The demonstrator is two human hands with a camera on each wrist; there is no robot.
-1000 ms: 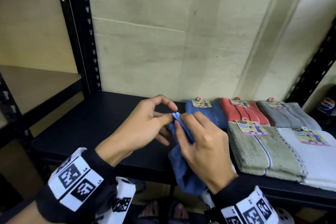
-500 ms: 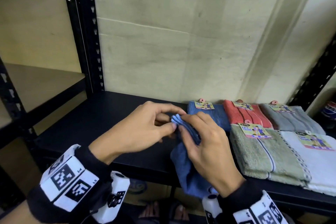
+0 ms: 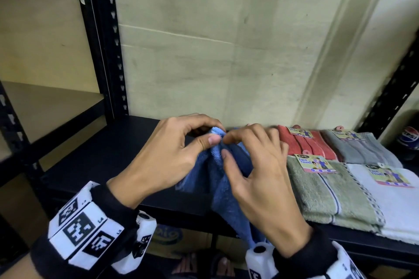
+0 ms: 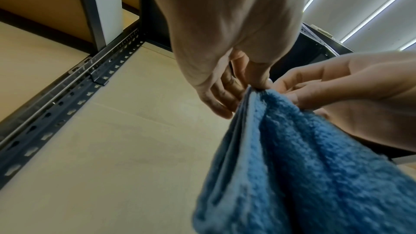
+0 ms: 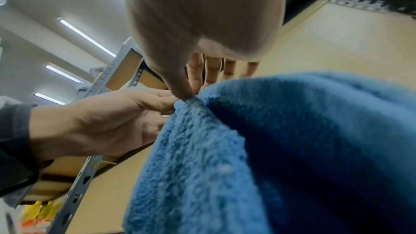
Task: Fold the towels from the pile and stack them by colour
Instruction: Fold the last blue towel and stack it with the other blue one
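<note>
A blue towel (image 3: 226, 199) hangs over the front edge of the black shelf (image 3: 108, 156), its top corner bunched between both hands. My left hand (image 3: 216, 135) pinches that corner (image 4: 258, 90) with thumb and forefinger. My right hand (image 3: 226, 147) pinches the same corner (image 5: 189, 98) right beside it, its other fingers spread over the cloth. The towel (image 5: 270, 149) fills the lower half of both wrist views. To the right lie folded towels with paper labels: red (image 3: 301, 145), grey (image 3: 362, 152), green (image 3: 328, 192) and white (image 3: 392, 206).
A black slotted upright (image 3: 102, 41) stands at the shelf's back left, another (image 3: 394, 88) at the right. A Pepsi bottle (image 3: 410, 140) sits beyond the grey towel. A cardboard box (image 3: 167, 236) and sandalled feet (image 3: 204, 265) show under the shelf. The shelf's left part is bare.
Both hands have kept their pinch on the towel's top corner and stayed together. The cloth below now spreads wider to the left under my left hand.
</note>
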